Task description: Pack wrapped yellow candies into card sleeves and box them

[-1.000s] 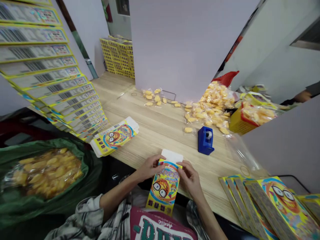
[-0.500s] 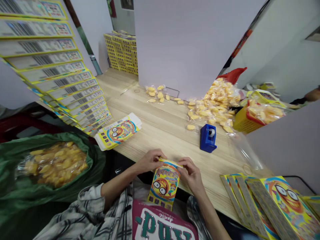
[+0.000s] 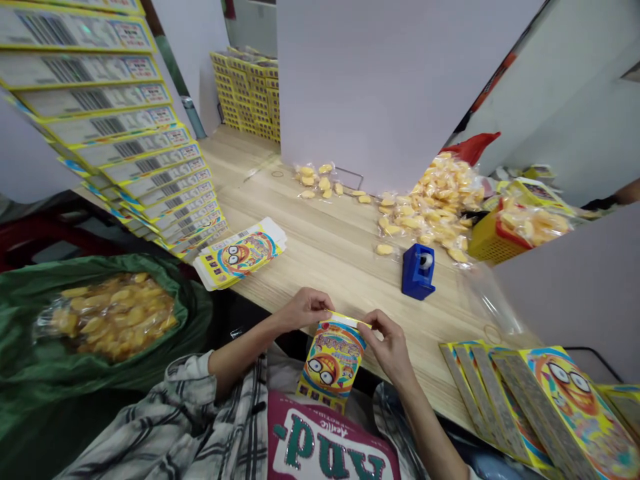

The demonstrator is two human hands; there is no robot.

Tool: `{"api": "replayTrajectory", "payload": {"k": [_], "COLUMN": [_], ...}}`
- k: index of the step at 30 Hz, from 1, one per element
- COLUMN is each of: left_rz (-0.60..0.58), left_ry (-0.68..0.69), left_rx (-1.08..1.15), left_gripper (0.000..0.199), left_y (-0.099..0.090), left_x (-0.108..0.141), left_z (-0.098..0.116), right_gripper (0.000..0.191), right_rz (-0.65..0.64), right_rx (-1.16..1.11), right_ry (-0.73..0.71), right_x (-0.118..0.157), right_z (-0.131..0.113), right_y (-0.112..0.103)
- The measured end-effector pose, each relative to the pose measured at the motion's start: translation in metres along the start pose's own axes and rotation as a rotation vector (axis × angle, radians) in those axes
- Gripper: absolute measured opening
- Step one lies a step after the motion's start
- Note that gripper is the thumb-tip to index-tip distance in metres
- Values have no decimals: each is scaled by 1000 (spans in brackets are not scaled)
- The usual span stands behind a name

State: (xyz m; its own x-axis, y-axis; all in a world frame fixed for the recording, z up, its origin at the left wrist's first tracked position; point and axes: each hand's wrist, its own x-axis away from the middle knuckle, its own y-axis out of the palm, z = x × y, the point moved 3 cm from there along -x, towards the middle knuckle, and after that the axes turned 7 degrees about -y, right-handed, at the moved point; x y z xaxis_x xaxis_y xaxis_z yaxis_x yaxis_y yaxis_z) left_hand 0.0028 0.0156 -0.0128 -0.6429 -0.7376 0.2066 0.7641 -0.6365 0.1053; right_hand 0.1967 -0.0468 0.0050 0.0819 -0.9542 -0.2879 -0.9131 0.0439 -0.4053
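Note:
A yellow printed box (image 3: 332,363) with a cartoon face stands at the table's front edge, close to my body. My left hand (image 3: 306,309) pinches its top left corner. At the top right corner, my right hand (image 3: 388,340) grips the box between thumb and fingers. A white strip of the flap shows along the top edge between both hands. To the right on the table sits a blue tape dispenser (image 3: 419,272). Flat printed cartons (image 3: 240,253) lie to the left of my hands.
A tall stack of cartons (image 3: 165,167) rises at the left above a green bag (image 3: 190,300) of wrapped yellow pieces. More wrapped pieces (image 3: 440,193) and a yellow basket (image 3: 487,240) are at the right back. Boxes (image 3: 580,407) lean at the front right.
The top flap has tilted so its white strip now shows between my hands. Both hands still hold the top corners. The whole view has shifted slightly.

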Motion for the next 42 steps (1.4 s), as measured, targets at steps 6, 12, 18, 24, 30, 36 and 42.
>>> {"api": "replayTrajectory", "payload": {"k": [6, 12, 18, 24, 30, 36, 42], "left_rz": [-56, -40, 38, 204, 170, 281, 284], "left_ry": [7, 160, 282, 289, -60, -87, -82], "left_rx": [-102, -412, -485, -366, 245, 438, 330], "left_gripper": [16, 14, 19, 22, 25, 40, 46], "left_y": [-3, 0, 5, 13, 17, 10, -23], "left_x": [-10, -2, 12, 22, 16, -3, -19], "left_z": [1, 11, 1, -12, -25, -1, 16], "right_gripper": [21, 20, 3, 10, 44, 36, 30], "right_rz": [-4, -7, 49, 114, 699, 837, 924], "right_rx": [-40, -39, -39, -178, -18, 42, 31], "right_ry": [35, -69, -148, -2, 211, 348, 303], "right_x": [1, 10, 29, 34, -22, -69, -75], "right_z": [8, 7, 9, 15, 76, 122, 128], "right_y": [1, 1, 11, 17, -61, -114, -104]}}
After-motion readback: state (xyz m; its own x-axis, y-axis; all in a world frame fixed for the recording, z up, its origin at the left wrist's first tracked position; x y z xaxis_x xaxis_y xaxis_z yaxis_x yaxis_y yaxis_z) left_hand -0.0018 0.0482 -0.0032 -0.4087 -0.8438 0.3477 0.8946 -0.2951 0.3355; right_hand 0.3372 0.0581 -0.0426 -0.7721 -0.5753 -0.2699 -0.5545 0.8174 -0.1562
